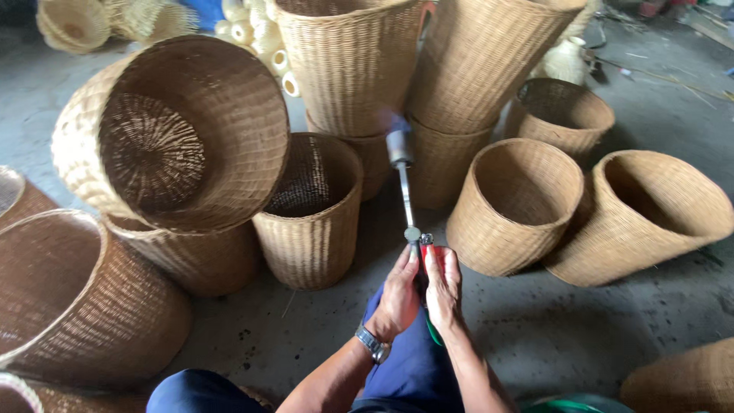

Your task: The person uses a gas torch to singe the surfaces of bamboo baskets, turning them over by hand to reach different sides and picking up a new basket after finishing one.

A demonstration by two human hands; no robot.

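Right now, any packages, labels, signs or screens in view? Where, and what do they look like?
None to be seen: no package, label, sign or screen.
Nearest candidate: wristwatch on the left wrist, dark band, face not visible.
Both hands, left hand and right hand, hold a gas torch, a metal tube with a grey head, among plain woven baskets.

Basket workshop: stacked wicker baskets (336, 69) crowd concrete floor (535, 321).

One gas torch (403, 183); about twelve woven baskets (310, 210); two hands (420, 294).
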